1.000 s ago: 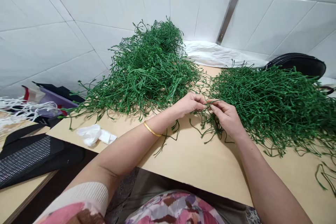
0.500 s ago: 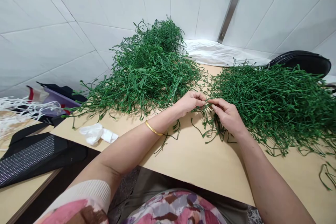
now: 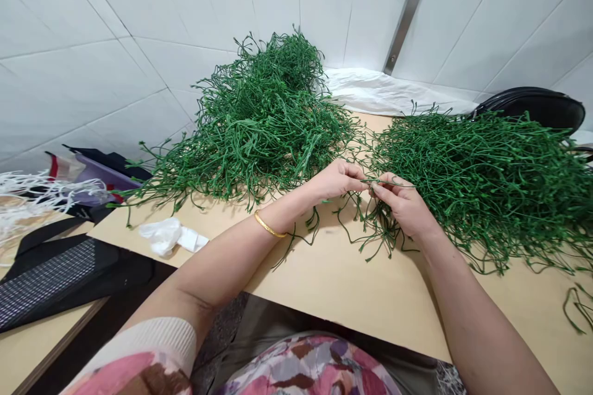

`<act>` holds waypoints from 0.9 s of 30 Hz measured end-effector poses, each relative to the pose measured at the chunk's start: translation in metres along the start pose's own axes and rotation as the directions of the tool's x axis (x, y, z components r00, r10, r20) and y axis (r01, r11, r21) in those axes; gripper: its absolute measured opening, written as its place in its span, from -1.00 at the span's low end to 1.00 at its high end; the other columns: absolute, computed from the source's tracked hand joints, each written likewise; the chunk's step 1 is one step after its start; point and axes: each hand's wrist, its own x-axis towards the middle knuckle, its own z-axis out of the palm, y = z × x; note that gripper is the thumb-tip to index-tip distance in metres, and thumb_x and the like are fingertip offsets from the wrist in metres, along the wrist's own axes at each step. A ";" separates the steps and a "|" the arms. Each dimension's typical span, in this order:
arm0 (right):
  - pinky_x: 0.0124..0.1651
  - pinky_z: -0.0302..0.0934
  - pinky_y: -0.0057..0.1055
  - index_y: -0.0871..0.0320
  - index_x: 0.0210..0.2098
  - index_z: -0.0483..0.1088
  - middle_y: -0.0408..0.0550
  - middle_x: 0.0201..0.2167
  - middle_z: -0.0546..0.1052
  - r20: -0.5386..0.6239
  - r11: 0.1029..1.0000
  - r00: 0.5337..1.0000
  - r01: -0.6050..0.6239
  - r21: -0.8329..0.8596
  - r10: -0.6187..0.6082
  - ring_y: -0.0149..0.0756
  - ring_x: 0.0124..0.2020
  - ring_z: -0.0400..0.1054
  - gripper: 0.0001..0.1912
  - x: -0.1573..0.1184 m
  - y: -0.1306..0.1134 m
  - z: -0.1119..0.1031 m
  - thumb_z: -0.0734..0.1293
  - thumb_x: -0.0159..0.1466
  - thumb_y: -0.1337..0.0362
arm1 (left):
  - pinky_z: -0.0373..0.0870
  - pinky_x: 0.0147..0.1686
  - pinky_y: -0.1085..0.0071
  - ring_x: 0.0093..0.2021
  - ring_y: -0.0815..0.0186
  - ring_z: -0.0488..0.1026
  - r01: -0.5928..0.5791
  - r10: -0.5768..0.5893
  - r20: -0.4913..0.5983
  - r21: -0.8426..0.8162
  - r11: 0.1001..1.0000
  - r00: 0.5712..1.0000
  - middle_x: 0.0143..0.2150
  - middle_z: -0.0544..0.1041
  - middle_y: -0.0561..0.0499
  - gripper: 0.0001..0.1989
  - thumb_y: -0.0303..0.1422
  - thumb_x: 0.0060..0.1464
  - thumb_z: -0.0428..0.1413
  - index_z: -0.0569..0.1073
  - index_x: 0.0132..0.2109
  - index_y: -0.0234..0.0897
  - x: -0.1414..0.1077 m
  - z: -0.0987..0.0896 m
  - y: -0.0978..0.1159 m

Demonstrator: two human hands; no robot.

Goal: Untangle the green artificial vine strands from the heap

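Pinching a thin green plastic stem [image 3: 388,182] between the fingertips, the left hand [image 3: 338,179] and right hand [image 3: 403,205] hold it just above the tan board [image 3: 352,302], beside a tangled heap [image 3: 491,185] of similar stems; a sharp tug could snag its side shoots in that heap and drag loose strands along. Its long axis lies almost level, crosswise to the person, its far end pointing right past the right hand.

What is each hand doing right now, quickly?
Left hand: closed, pinching a green stem.
Right hand: closed, holding the same green stem.
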 end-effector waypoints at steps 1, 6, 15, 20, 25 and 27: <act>-0.42 0.05 -0.46 0.15 -0.51 0.24 -0.21 -0.58 0.25 -0.014 0.993 0.999 0.031 -0.112 -0.033 -0.44 -0.51 0.12 -0.83 -0.001 -0.001 0.001 0.25 0.13 0.20 | 0.05 -0.49 0.50 -0.56 0.52 0.14 -0.008 0.008 -0.016 0.015 1.000 1.000 -0.63 0.30 0.13 -0.93 -0.45 -0.25 0.13 0.45 -0.55 -0.40 0.000 0.001 0.000; -0.38 -0.01 -0.41 0.15 -0.51 0.18 -0.14 -0.52 0.27 -0.165 0.788 0.943 0.137 -0.600 -0.290 -0.38 -0.46 0.12 -0.91 0.000 -0.002 0.010 0.15 0.12 0.38 | -0.02 -0.54 0.51 -0.61 0.54 0.04 -0.042 0.049 -0.092 0.072 0.997 0.995 -0.70 0.17 0.18 -0.90 -0.48 -0.23 0.10 0.40 -0.61 -0.41 0.001 0.007 0.004; -0.36 0.07 -0.42 0.16 -0.47 0.26 -0.13 -0.50 0.28 -0.136 0.925 0.967 0.159 -0.347 -0.217 -0.38 -0.44 0.18 -0.81 0.007 0.001 0.010 0.19 0.20 0.19 | 0.04 -0.55 0.53 -0.58 0.51 0.15 -0.036 0.009 -0.214 -0.122 0.992 0.977 -0.64 0.31 0.11 -0.93 -0.44 -0.24 0.15 0.46 -0.54 -0.39 0.003 0.009 -0.003; -0.33 0.11 -0.43 0.18 -0.49 0.34 -0.15 -0.51 0.31 -0.128 0.999 0.991 0.041 0.026 -0.037 -0.41 -0.43 0.21 -0.76 0.010 0.005 0.010 0.30 0.11 0.11 | 0.10 -0.52 0.52 -0.55 0.50 0.22 -0.055 0.033 -0.117 -0.193 0.980 0.993 -0.62 0.36 0.09 -0.92 -0.43 -0.23 0.15 0.46 -0.54 -0.39 0.002 0.007 -0.004; -0.45 0.10 -0.48 0.13 -0.50 0.36 -0.21 -0.55 0.36 0.030 0.876 0.993 -0.116 0.469 0.115 -0.47 -0.53 0.21 -0.75 0.005 -0.001 0.004 0.44 -0.07 0.13 | 0.21 -0.41 0.47 -0.49 0.44 0.35 0.001 0.051 0.149 -0.331 0.944 0.988 -0.54 0.45 0.03 -0.90 -0.41 -0.23 0.17 0.46 -0.50 -0.39 -0.001 -0.002 0.000; -0.52 0.04 -0.50 0.13 -0.53 0.34 -0.20 -0.59 0.36 0.129 0.847 0.987 -0.147 0.511 0.094 -0.47 -0.56 0.20 -0.74 0.001 -0.004 0.002 0.44 -0.07 0.13 | 0.23 -0.40 0.46 -0.47 0.42 0.39 0.024 0.073 0.247 -0.369 0.929 0.966 -0.52 0.48 0.01 -0.90 -0.41 -0.22 0.17 0.47 -0.48 -0.39 -0.002 -0.004 0.002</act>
